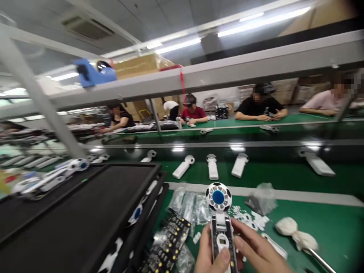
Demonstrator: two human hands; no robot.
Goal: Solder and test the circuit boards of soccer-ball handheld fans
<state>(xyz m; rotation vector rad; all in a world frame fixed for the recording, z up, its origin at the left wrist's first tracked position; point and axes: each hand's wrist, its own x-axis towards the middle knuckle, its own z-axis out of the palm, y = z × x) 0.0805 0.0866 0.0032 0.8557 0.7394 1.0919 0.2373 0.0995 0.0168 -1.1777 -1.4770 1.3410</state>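
I hold a white handheld fan (pixel 219 212) upright at the bottom centre, its round head with a blue hub on top and its open body showing a circuit board. My left hand (pixel 209 256) grips the handle from the left, thumb pressed on a small white panel on the front. My right hand (pixel 256 250) wraps the handle from the right with fingers curled against it. Small white parts (pixel 250 220) and clear plastic bags (pixel 190 206) lie on the green bench just behind the fan.
Stacked black trays (pixel 93 216) fill the left, with finished fans (pixel 51 178) on the far tray. A panel of black circuit boards (pixel 170 244) lies by my left hand. White fan bodies (pixel 212 167) ride the green conveyor (pixel 284 174). Several people sit across it. A white cloth bundle (pixel 295 233) lies right.
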